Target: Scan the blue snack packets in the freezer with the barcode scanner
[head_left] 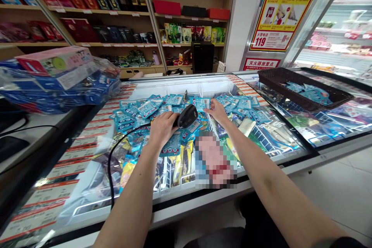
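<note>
My left hand (164, 124) is wrapped round a black corded barcode scanner (187, 116), whose head points to the right. In my right hand (217, 111) I pinch the edge of a small blue packet (202, 104) with a white label. The scanner's head is just left of and below this packet, apart from it. Many similar blue packets (149, 107) lie in a loose heap around my left hand on the glass top of a freezer. More blue packets (244, 103) lie just beyond my right hand. The scanner's cable (109, 162) runs down the left side.
Below the glass are wire baskets with bagged goods (184, 159). A brown basket (343, 95) with blue packets stands at the right. Plastic-wrapped boxes (58, 81) are at the left. Beyond the freezer (174, 201) are shelves (116, 12) of bottles and boxes. A blurred patch hides part of the front.
</note>
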A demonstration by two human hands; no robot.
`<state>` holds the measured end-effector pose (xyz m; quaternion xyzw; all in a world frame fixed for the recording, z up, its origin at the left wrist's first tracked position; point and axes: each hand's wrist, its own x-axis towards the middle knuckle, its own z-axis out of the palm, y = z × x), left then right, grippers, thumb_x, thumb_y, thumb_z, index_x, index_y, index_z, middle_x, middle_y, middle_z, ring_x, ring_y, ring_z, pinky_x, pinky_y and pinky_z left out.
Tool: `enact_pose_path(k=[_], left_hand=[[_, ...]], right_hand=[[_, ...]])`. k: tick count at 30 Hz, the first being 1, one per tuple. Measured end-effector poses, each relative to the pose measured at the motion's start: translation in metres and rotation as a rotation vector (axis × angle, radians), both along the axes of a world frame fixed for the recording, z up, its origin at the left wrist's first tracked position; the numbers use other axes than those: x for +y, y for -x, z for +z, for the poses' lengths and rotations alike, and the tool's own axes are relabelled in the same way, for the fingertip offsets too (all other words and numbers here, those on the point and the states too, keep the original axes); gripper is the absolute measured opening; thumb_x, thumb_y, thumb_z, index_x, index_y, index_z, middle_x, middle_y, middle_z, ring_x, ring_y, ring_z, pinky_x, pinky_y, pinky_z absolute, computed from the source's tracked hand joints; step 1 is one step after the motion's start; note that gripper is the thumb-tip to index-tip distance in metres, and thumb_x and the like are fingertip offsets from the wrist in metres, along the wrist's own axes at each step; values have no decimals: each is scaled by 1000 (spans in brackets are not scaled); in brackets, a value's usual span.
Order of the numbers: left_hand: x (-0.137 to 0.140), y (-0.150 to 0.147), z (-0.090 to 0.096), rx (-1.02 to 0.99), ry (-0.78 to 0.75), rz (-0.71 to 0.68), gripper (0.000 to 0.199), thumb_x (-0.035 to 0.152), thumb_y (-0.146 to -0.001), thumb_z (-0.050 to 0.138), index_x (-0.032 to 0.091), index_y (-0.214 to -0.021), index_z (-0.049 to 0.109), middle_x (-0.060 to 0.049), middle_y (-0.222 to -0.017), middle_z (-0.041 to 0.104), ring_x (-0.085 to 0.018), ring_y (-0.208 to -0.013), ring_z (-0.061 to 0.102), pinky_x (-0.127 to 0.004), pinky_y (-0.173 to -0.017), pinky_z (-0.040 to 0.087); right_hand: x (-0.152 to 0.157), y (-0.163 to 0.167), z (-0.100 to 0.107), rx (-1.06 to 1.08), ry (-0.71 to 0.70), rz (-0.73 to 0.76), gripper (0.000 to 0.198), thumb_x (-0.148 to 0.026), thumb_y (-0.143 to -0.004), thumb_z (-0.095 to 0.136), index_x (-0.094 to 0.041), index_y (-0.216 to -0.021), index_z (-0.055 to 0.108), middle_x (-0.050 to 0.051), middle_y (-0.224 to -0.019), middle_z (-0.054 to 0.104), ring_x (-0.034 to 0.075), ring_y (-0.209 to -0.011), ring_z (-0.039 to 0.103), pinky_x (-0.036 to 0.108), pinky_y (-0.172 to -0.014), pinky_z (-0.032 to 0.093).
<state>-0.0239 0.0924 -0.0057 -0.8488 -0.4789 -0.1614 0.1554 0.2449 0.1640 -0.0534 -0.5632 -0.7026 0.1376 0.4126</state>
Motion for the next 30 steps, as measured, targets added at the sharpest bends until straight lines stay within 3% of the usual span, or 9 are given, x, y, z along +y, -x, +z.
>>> enact_pose_path(k=[4,17,30], left_hand=[[0,-1,0,4,-8,-4,43,29,-75,62,22,-117,52,-9,-107,61,-28,-104,55,-37,-81,42],[-4,-5,5,-20,-29,-7,42,27,-76,62,22,-117,52,-8,-108,61,-27,-103,55,-36,-82,42],[-3,-4,6,-30,-61,-21,41,26,-76,62,21,-116,53,-7,-105,62,-26,-99,56,-35,-78,42]], right_hand=[[0,-1,1,7,14,-20,31,-48,-76,59,-21,-90,55,0,-76,64,17,-71,60,28,-66,44],[2,-1,-1,-62,-19,-27,17,-37,-84,49,-21,-85,56,1,-77,63,18,-72,57,28,-70,41],[4,0,-4,-62,-58,-67,18,-38,-83,52,-22,-76,56,1,-73,62,18,-70,56,28,-69,40]])
